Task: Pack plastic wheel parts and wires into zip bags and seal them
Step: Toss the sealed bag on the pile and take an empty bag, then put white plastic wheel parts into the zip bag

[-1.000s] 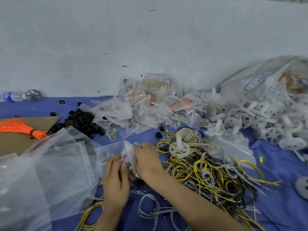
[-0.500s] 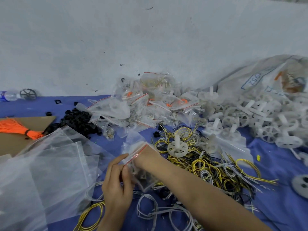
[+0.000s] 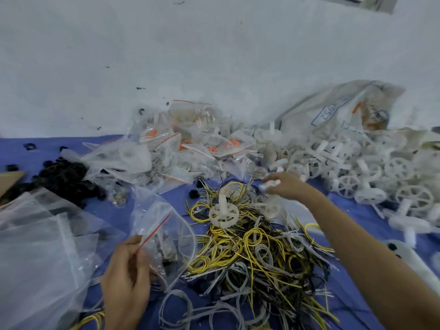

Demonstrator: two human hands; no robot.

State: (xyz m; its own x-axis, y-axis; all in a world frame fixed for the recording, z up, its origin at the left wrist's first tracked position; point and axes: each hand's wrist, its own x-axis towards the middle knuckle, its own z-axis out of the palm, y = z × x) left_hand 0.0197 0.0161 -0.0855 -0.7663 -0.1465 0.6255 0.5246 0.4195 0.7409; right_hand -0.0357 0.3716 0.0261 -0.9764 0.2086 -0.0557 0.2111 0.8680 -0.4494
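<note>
The left hand (image 3: 126, 277) pinches the limp, probably slippery zip bag (image 3: 166, 236) by its red strip, at 9 o'clock of the wires (image 3: 250, 248); the right hand (image 3: 285, 186) curls round a light, stiff wheel part (image 3: 267, 185) at 1 o'clock

Single head-worn view, looking forward and down, close over table (image 3: 357, 303)

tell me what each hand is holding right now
Left hand: holds the zip bag at its mouth.
Right hand: pinches a white part, blurred.
</note>
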